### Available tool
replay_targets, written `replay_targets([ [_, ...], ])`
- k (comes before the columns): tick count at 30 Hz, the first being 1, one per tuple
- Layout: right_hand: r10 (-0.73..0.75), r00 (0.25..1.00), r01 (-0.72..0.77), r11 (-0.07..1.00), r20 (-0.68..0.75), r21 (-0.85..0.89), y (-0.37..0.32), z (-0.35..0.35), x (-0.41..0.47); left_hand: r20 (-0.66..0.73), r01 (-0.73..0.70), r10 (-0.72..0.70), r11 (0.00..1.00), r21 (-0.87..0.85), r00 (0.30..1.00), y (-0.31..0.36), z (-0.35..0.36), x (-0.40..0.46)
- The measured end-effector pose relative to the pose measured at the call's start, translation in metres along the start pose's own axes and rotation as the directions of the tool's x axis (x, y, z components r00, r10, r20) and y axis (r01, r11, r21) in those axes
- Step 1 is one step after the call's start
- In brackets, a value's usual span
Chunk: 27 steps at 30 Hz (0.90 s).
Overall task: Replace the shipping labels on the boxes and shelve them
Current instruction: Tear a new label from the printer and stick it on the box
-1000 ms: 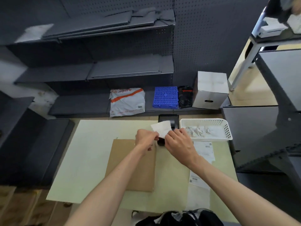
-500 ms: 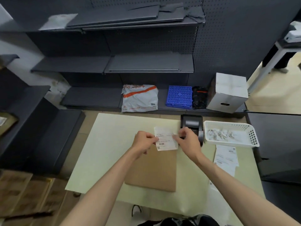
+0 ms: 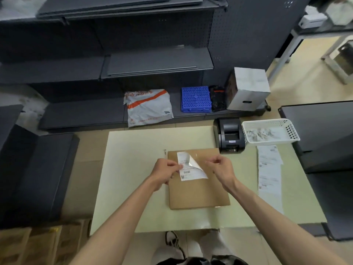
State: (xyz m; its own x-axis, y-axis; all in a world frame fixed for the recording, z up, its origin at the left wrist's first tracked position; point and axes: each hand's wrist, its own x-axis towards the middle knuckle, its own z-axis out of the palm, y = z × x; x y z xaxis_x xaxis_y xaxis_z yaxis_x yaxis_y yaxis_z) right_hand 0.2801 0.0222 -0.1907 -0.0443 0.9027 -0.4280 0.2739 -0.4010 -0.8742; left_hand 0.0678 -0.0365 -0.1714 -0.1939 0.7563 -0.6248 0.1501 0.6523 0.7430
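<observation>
Left hand [image 3: 165,170] pinches the label [image 3: 188,166] over the cardboard box [image 3: 198,190] on the tabletop [image 3: 133,169]; right hand [image 3: 219,168] fingers curled, grip unclear.

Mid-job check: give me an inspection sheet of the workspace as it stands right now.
Surface: pale green table, with a bare stretch on its left side.
Job's things: flat brown box lies on the table; white label over its top left, one corner curled up.
Clutter: label printer, white basket of paper scraps, strip of labels along the right edge.
Grips: left hand pinches the label's left edge; right hand beside it, fingers curled, apparently holding nothing.
Cables: nothing seen.
Surroundings: dark shelves; on the bottom shelf a mailer bag, blue crate, white carton.
</observation>
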Motion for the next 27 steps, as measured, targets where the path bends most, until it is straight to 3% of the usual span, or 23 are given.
replay_targets([
  [6, 0.008, 1.0, -0.007, 1.0, 0.008, -0.01, 0.013, 0.0, -0.015, 0.031, 0.036, -0.036, 0.999, 0.021, 0.999, -0.01, 0.006, 0.007],
  [11, -0.015, 0.984, 0.018, 1.0, 0.178, -0.019, 0.019, -0.005, -0.022, 0.02, 0.06, -0.061, 0.997, 0.046, 0.998, -0.012, 0.017, 0.01],
  [19, -0.021, 0.996, 0.021, 1.0, 0.081, -0.002, 0.033, -0.016, 0.005, -0.024, 0.108, -0.108, 0.994, 0.023, 0.994, -0.016, 0.036, 0.017],
  [27, 0.08, 0.996, -0.074, 0.986, 0.04, -0.149, 0.053, -0.01, 0.008, -0.198, 0.18, -0.181, 0.983, -0.025, 0.963, -0.041, 0.058, 0.023],
])
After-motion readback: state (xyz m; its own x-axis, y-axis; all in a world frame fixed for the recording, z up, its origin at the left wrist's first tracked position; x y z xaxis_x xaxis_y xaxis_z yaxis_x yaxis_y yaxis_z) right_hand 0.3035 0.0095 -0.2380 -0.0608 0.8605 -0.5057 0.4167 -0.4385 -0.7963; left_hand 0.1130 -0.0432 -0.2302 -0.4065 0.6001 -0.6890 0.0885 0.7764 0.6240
